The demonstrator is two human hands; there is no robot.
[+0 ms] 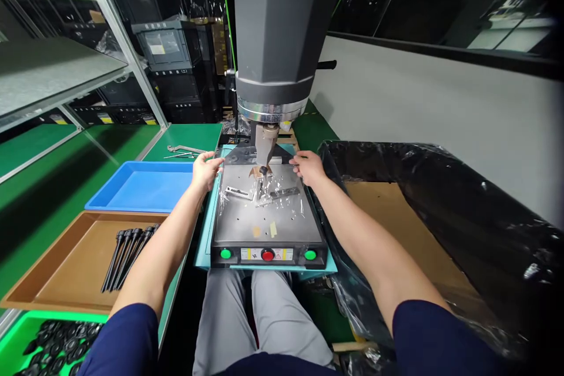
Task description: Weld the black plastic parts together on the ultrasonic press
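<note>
The workpiece [259,176] was seated beneath the horn [267,142], midway between the hands. The left hand [205,169] and right hand [308,167] were laid on the far corners of the plate [247,217], each grip loose, apparently empty, equally near.

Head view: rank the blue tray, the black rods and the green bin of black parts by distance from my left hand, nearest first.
1. Blue tray, just left of the left hand.
2. Black rods, in the brown tray, closer to the body.
3. Green bin, bottom-left corner.
</note>
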